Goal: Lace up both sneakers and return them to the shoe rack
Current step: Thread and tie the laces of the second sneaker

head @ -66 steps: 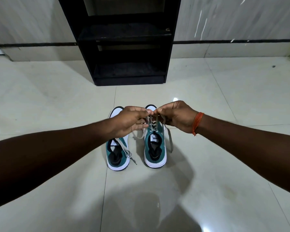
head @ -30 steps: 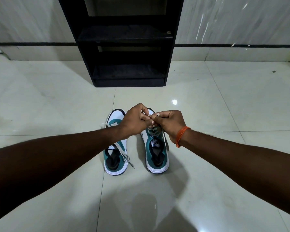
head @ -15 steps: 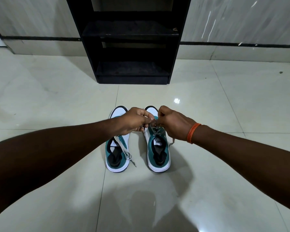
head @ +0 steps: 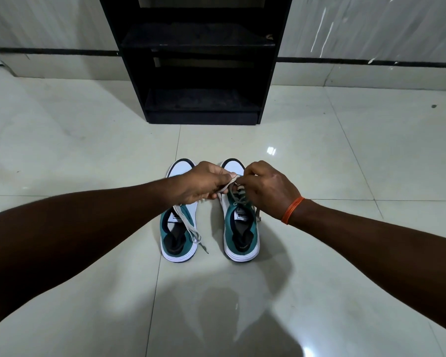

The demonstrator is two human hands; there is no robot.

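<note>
On the pale tiled floor [head: 345, 155], in front of the black shoe rack [head: 198, 60], two teal-and-white sneakers stand side by side, toes toward the rack. Over the right sneaker [head: 240, 228] both hands meet: the left hand [head: 204, 185] has its grip pinched closed on a grey lace [head: 227, 185], the right hand [head: 265, 189] closed on laces near the eyelets. The left sneaker [head: 178, 235] has loose laces trailing off its side
</note>
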